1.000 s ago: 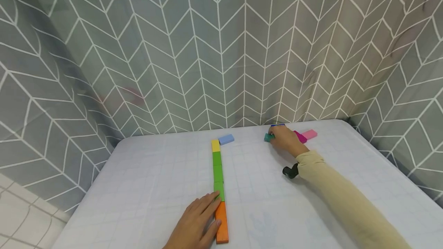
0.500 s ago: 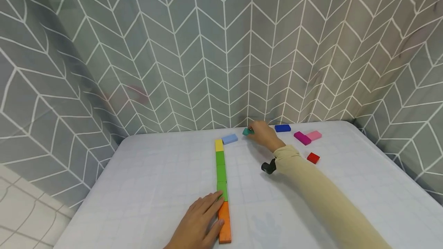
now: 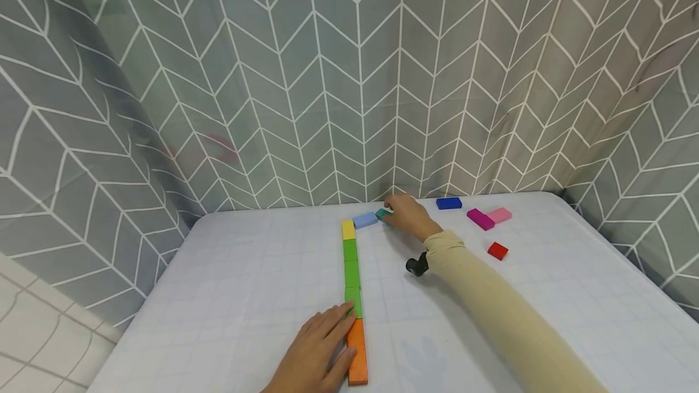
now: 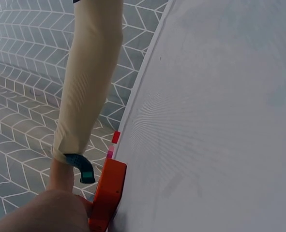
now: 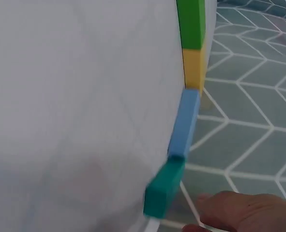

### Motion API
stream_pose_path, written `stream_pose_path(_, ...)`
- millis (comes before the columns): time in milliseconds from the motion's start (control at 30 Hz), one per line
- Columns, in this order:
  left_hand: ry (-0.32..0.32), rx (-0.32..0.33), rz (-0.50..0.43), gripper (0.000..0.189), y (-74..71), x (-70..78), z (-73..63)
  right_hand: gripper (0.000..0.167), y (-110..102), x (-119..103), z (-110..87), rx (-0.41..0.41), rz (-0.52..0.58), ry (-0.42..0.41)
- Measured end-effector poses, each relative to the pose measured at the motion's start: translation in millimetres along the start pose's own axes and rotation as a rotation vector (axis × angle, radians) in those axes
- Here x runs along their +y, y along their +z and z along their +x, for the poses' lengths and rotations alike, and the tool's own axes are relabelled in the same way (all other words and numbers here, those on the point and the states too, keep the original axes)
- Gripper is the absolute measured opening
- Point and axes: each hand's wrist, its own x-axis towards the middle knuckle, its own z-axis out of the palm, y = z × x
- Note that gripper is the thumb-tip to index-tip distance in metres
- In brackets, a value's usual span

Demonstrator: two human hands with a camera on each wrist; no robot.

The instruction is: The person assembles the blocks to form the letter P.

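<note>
A row of flat blocks lies on the white table, running away from me. My left hand (image 3: 317,350) rests beside it, fingertips on the nearest green block (image 3: 354,302) and thumb against the orange block (image 3: 357,353). More green blocks (image 3: 352,273) and a yellow block (image 3: 348,230) continue the row. A light blue block (image 3: 365,219) slants right from the yellow end. The teal block (image 5: 164,188) touches the blue one's far end at an angle. My right hand (image 3: 409,217) is at the teal block; in the right wrist view its visible fingers (image 5: 244,208) stand apart from it.
To the right lie a dark blue block (image 3: 449,203), a magenta block (image 3: 480,219) touching a pink block (image 3: 499,215), and a red block (image 3: 497,251). A patterned curtain (image 3: 327,77) hangs along the table's back edge.
My right hand has carried the teal block left from near the dark blue block to the light blue block, and its fingers have loosened. The left hand stays in place.
</note>
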Motion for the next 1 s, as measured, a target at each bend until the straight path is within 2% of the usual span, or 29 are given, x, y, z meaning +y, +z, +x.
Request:
stream_pose_path(100,-0.003,-0.006,0.001,0.058,-1.7,0.6,0.5,0.032,-14,16,-8.6,0.036,-0.014,-0.009)
stream_pose_path(233,-0.001,-0.004,0.004,0.057,-2.6,0.4,0.5,0.034,-28,55,-22.2,0.088,-0.085,0.004)
stream_pose_path(300,0.005,0.005,0.008,0.057,-1.6,-0.1,0.3,0.039,-31,77,-29.2,0.076,-0.143,0.020)
stream_pose_path(400,0.017,0.031,0.014,0.056,1.4,-1.0,-0.4,0.047,-33,105,-39.0,0.016,-0.203,0.041)
stream_pose_path(533,0.019,0.039,0.015,0.055,2.5,-1.1,-1.2,0.040,-40,124,-48.9,0.005,-0.198,0.063)
stream_pose_path(633,-0.001,0.001,0.000,0.056,-0.2,0.4,-1.2,0.036,-46,121,-54.9,0.042,-0.154,0.065)
stream_pose_path(767,-0.028,-0.041,-0.019,0.058,-4.5,2.1,-0.2,0.040,-47,99,-61.1,0.080,-0.059,0.011)
stream_pose_path(867,-0.037,-0.049,-0.023,0.058,-5.9,2.5,0.2,0.037,-43,78,-65.7,0.089,0.015,-0.023)
stream_pose_path(1000,-0.029,-0.039,-0.027,0.057,-4.4,3.2,-0.4,0.035,-35,56,-70.3,0.059,0.048,-0.044)
